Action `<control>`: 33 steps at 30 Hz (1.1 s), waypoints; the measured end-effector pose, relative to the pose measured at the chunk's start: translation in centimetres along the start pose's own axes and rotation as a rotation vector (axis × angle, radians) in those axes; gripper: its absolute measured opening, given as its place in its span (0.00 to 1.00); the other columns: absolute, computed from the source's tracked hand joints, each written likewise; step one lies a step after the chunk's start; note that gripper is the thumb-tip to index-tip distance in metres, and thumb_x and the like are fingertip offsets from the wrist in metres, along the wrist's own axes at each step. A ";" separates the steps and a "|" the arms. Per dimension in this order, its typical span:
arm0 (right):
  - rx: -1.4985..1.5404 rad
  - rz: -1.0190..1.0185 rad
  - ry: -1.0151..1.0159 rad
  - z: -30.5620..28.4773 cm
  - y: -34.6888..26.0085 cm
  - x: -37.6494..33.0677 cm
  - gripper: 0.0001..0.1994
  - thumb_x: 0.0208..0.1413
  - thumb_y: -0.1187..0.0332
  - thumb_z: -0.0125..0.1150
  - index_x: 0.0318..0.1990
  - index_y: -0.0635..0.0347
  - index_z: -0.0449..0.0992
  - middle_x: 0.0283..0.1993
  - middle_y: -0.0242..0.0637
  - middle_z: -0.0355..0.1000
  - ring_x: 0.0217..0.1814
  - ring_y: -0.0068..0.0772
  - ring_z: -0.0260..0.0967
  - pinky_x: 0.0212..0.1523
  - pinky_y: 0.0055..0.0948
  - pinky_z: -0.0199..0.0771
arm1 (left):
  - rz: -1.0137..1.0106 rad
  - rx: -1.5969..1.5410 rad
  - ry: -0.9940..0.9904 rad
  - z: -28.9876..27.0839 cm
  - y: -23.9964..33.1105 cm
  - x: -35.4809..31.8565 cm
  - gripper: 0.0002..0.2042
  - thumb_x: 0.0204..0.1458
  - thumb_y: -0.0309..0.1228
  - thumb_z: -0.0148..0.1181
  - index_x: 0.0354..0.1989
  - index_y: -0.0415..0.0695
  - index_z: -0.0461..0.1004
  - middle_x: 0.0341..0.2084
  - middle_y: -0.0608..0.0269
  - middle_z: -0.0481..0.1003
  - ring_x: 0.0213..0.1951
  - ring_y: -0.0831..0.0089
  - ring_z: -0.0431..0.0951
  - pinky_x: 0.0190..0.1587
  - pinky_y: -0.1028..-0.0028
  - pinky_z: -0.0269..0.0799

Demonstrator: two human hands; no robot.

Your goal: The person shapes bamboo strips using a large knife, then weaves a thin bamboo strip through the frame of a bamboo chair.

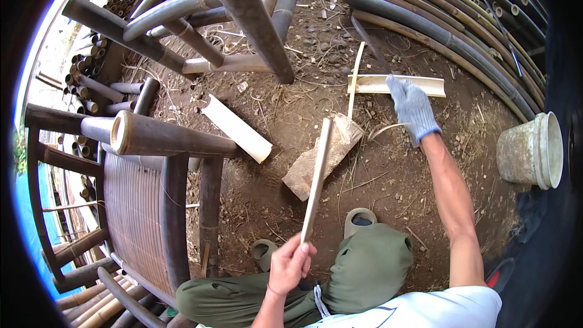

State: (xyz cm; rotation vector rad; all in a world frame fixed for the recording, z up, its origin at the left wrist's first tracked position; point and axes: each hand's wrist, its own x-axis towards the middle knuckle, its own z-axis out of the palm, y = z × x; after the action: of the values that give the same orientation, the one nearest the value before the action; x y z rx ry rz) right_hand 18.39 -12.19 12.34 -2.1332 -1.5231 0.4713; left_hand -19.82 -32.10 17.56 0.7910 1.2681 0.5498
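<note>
The bamboo slat (317, 176) stands tilted, its lower end gripped by the bare left hand (291, 264), its upper end resting against the flat stone block (322, 155) that lies on the dirt floor (388, 182). Long axis runs from the hand, near the person's knees, up and slightly right toward the block. Left-hand fingers are curled fully round the slat, thumb over the top: a closed fist grip. The gloved right hand (413, 108) is extended well forward and to the right of the slat's top end, wrapped shut around the handle of a long dark blade (367, 39) that points away and up-left (only a thin dark length shows; I cannot tell its edge side). So the slat's tip lies down and to the left of the gloved hand, near but apart from it; the left hand is the one in contact. Just beyond the gloved hand lies a split pale bamboo piece (398, 85), crosswise on the ground, and another pale half-round piece (237, 127) lies left of the block. Farther out: a bamboo chair frame (158, 140) at left, stacked dark bamboo poles (449, 30) at upper right, a grubby white bucket (531, 152) on its side at right. Green trousers and sandals at bottom.
</note>
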 end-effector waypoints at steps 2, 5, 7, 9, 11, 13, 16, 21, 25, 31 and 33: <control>0.158 -0.197 -0.087 1.8 -3.9 -3.8 0.32 0.67 0.38 0.43 0.27 0.59 0.74 0.18 0.46 0.70 0.21 0.46 0.72 0.24 0.42 0.72 | 0.079 -0.181 -0.026 -0.1 1.6 3.6 0.22 0.69 0.35 0.51 0.67 0.37 0.65 0.26 0.64 0.74 0.17 0.83 0.67 0.17 0.81 0.64; 0.078 -0.517 -0.172 3.1 -7.2 -10.1 0.26 0.65 0.41 0.50 0.30 0.55 0.76 0.21 0.46 0.73 0.22 0.47 0.76 0.23 0.43 0.75 | 0.122 -0.221 -0.029 1.2 4.7 7.3 0.19 0.70 0.37 0.49 0.62 0.39 0.69 0.24 0.66 0.73 0.16 0.85 0.65 0.16 0.83 0.61; 0.128 -0.571 -0.217 3.6 -8.4 -12.4 0.24 0.58 0.41 0.61 0.31 0.56 0.75 0.21 0.44 0.72 0.23 0.49 0.76 0.25 0.43 0.75 | 0.145 -0.217 -0.062 1.9 5.9 8.8 0.18 0.70 0.38 0.48 0.61 0.40 0.70 0.23 0.68 0.72 0.16 0.86 0.64 0.16 0.83 0.60; 0.141 -0.563 -0.230 4.3 -8.2 -12.8 0.25 0.55 0.41 0.65 0.31 0.56 0.74 0.23 0.44 0.71 0.26 0.52 0.75 0.26 0.44 0.73 | 0.157 -0.185 -0.037 2.5 5.8 9.1 0.17 0.71 0.38 0.48 0.59 0.41 0.71 0.22 0.69 0.71 0.15 0.87 0.63 0.15 0.83 0.59; 0.148 -0.557 -0.206 4.6 -7.8 -12.1 0.25 0.54 0.40 0.65 0.30 0.56 0.73 0.23 0.44 0.70 0.26 0.51 0.74 0.26 0.44 0.73 | 0.153 -0.147 -0.022 2.9 5.7 8.6 0.17 0.71 0.38 0.47 0.62 0.42 0.70 0.21 0.70 0.69 0.15 0.87 0.62 0.15 0.83 0.57; 0.113 -0.562 -0.148 4.7 -7.9 -11.3 0.26 0.54 0.40 0.65 0.29 0.56 0.73 0.23 0.44 0.70 0.26 0.51 0.74 0.26 0.43 0.73 | 0.187 -0.138 0.017 3.1 6.1 8.2 0.18 0.71 0.37 0.48 0.63 0.41 0.69 0.20 0.70 0.68 0.14 0.87 0.61 0.14 0.83 0.57; 0.121 -0.516 -0.104 4.6 -7.8 -10.4 0.26 0.55 0.40 0.65 0.29 0.56 0.73 0.22 0.44 0.70 0.24 0.51 0.74 0.25 0.43 0.73 | 0.172 -0.113 -0.014 2.9 5.7 7.8 0.23 0.70 0.37 0.48 0.71 0.42 0.62 0.20 0.70 0.68 0.14 0.87 0.61 0.14 0.84 0.57; -0.021 -0.332 -0.054 4.2 -4.6 -5.7 0.25 0.63 0.41 0.55 0.33 0.56 0.75 0.21 0.46 0.72 0.24 0.52 0.75 0.25 0.45 0.73 | 0.092 -0.124 -0.073 2.9 3.6 5.4 0.23 0.70 0.36 0.49 0.70 0.42 0.62 0.20 0.70 0.69 0.14 0.88 0.61 0.14 0.84 0.58; 0.185 0.009 -0.034 4.4 -1.5 -2.9 0.27 0.64 0.39 0.53 0.29 0.54 0.74 0.18 0.36 0.70 0.20 0.38 0.74 0.20 0.38 0.71 | 0.102 -0.055 -0.160 2.2 2.9 3.6 0.23 0.69 0.36 0.50 0.70 0.39 0.63 0.18 0.68 0.69 0.13 0.87 0.62 0.14 0.84 0.56; 1.027 0.344 -0.210 0.2 -2.5 -1.9 0.27 0.65 0.44 0.56 0.41 0.67 0.76 0.17 0.29 0.66 0.12 0.23 0.67 0.14 0.27 0.75 | 0.006 -0.065 -0.110 0.4 0.8 3.8 0.22 0.68 0.30 0.52 0.70 0.41 0.64 0.24 0.70 0.71 0.17 0.88 0.62 0.18 0.83 0.57; 1.042 0.302 -0.297 1.2 -4.4 -4.5 0.18 0.62 0.54 0.64 0.42 0.64 0.78 0.18 0.28 0.68 0.14 0.22 0.68 0.16 0.24 0.76 | 0.019 0.085 -0.138 0.2 1.2 4.2 0.23 0.65 0.28 0.57 0.68 0.42 0.67 0.28 0.71 0.71 0.23 0.85 0.64 0.26 0.84 0.61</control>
State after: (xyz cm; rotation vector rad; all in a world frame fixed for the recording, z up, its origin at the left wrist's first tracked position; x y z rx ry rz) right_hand 12.86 -15.03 13.80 -1.4542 -0.7479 1.3733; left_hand -18.60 -28.24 15.91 0.8976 1.1635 0.4510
